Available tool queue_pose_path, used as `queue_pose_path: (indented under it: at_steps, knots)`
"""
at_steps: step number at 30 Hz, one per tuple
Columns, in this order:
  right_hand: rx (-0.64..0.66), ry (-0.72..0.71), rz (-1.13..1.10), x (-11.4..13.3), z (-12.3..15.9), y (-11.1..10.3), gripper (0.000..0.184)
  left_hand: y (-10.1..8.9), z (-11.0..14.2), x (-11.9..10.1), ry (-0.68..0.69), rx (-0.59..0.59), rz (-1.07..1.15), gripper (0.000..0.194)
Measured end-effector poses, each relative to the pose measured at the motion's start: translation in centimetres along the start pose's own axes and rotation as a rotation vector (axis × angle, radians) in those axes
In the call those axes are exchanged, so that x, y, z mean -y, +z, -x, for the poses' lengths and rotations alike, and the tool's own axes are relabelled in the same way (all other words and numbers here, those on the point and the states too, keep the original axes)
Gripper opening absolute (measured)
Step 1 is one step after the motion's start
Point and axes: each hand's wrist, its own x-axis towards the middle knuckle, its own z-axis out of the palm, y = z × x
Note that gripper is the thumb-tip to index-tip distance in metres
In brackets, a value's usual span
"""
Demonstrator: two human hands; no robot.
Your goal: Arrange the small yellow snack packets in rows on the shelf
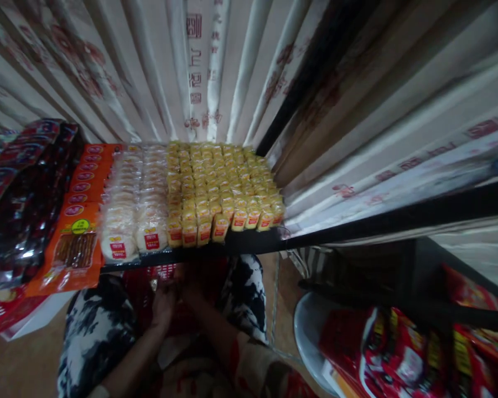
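Observation:
A black shelf [249, 241] in front of me carries several rows of small yellow snack packs [219, 185], white round-cake packs [135, 210] and orange sausage packets [77, 237]. Below the shelf edge, in deep shadow, my left hand [162, 307] and my right hand [191, 290] meet over a red package [166, 272] in my lap. Their fingers look curled around it, but the darkness hides the grip. My knees in black-and-white patterned trousers [95, 331] flank the hands.
Dark glossy bags [25, 188] pile up at the left. A white bowl-like container [309, 331] and red snack bags [398, 354] sit at the lower right under a black bar. Printed cream curtains [199, 72] hang behind the shelf.

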Motion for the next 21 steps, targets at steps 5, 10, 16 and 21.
queue_pose_path:
  at_steps: [5,10,16,21]
  knots:
    - [0.064,0.037,-0.041,0.6,2.6,-2.9,0.029,-1.1,3.5,-0.6,-0.089,0.043,0.19,0.02]
    - [0.154,-0.048,-0.008,1.6,5.0,-6.3,0.028,-2.2,5.3,-1.4,-0.021,0.004,0.353,0.047]
    - [0.222,-0.209,-0.082,3.0,6.5,-10.0,0.021,-2.9,6.1,-4.2,0.113,0.039,0.443,0.066]
    - [0.086,-0.324,-0.132,3.2,6.0,-12.0,0.021,-3.7,6.6,-6.9,0.218,-0.021,0.412,0.069]
